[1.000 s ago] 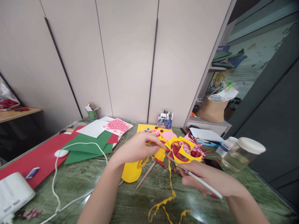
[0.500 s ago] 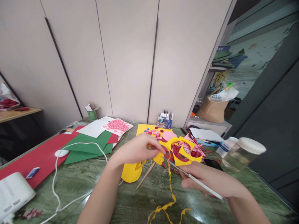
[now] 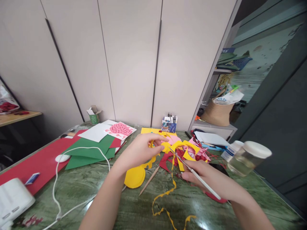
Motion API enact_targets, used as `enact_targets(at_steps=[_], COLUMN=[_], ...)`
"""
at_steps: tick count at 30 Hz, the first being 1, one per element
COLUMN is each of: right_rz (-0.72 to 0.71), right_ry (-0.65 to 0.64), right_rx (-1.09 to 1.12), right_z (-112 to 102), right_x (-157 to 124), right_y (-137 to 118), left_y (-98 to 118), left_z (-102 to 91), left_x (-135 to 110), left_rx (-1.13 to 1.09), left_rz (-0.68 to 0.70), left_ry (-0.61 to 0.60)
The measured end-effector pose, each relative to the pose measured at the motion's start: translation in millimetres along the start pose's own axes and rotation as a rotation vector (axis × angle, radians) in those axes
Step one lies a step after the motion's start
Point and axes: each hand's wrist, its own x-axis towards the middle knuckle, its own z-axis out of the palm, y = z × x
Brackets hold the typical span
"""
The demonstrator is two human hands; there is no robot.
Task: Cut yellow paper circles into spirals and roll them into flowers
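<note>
My left hand [image 3: 141, 148] is closed in a pinch on a yellow paper cutout [image 3: 165, 146] with a wavy edge, held above the green marble table [image 3: 100, 191]. My right hand [image 3: 211, 180] grips a thin white-handled scissors [image 3: 192, 172] whose metal tip points up at the cutout. A long curly yellow paper strip [image 3: 168, 191] hangs from the cutout and trails onto the table. A yellow paper disc [image 3: 134, 176] lies under my left wrist.
A yellow frame scrap [image 3: 189, 153] lies over red and pink scraps. A wooden stick [image 3: 150, 180], green sheets [image 3: 88, 151], red sheet [image 3: 40, 163], white cable [image 3: 57, 179], white device [image 3: 13, 199], jar [image 3: 248, 158] and pen box [image 3: 169, 123] surround them.
My left hand lifted the yellow cutout up and slightly away. The scissors followed upward, and the trailing yellow strip swung left across the table.
</note>
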Motion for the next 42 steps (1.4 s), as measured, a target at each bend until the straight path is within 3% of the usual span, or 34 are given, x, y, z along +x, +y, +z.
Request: enact_targets(at_steps=[8,13,17,33,42], right_rz=[-0.021,-0.151,-0.267,-0.306,-0.287], right_ry=[-0.004,-0.032,-0.035,0.113,0.170], right_rx=[0.230,0.596,0.750,0.821,0.818], right_z=[5,15,23,38,42], right_x=[1,6,12,26,25], right_y=[4,5,7,3,-1], left_y=[-2,-3,-3,-7,-2], left_z=[4.4,14.5,25.2,43.4,41.7], left_x=[4,8,11,13,12], left_rx=[-0.126,-0.262,-0.339,-0.463,-0.385], left_rz=[-0.041,-0.034,-0.040,-0.049,-0.037], left_ry=[0.054,0.108,0.176,0.265,0.290])
